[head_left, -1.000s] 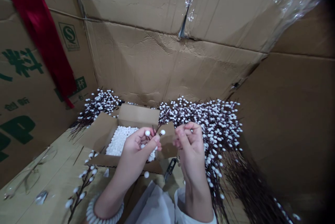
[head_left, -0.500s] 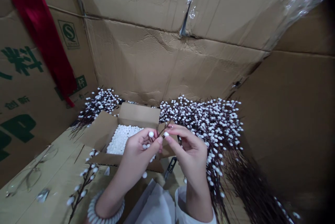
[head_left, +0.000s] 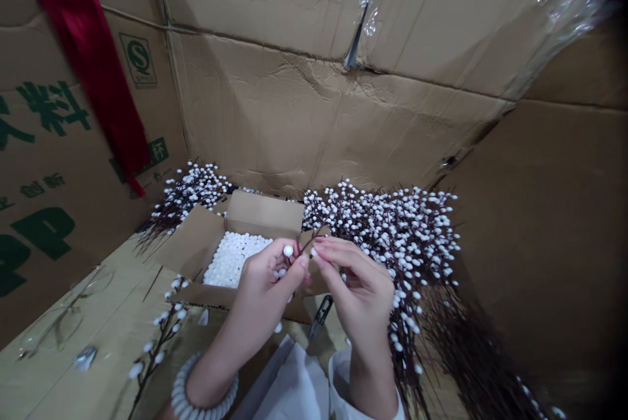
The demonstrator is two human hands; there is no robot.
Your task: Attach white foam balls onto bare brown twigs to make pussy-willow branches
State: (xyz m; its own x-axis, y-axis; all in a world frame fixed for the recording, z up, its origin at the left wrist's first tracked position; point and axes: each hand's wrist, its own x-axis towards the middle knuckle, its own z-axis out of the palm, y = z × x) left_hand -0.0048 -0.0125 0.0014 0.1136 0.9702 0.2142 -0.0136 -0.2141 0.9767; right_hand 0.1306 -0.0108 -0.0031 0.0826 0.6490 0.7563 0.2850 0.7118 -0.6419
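My left hand [head_left: 267, 286] is closed around a thin brown artificial berry stem [head_left: 311, 239], with a few white berries [head_left: 288, 250] showing by its fingers. The fingertips of my right hand [head_left: 357, 286] pinch a small white berry [head_left: 314, 252] against that stem, just right of the left fingertips. Both hands meet above the right part of an open cardboard box [head_left: 265, 212] filled with white foam berries [head_left: 233, 259]. The lower part of the held stem is mostly hidden by my left hand.
A finished-looking berry branch [head_left: 156, 341] lies at left, near eyeglasses [head_left: 61, 322]. Small black snips [head_left: 321, 315] rest below my hands. Berry stems pile up at right [head_left: 387, 230] and back left [head_left: 191, 191], with bare brown stems [head_left: 475, 348] at far right. Cardboard walls [head_left: 265, 112] enclose the table.
The view has shifted slightly, so everything sits a little further right. My right fingertips have closed in over the white berry at the stem, covering more of it.
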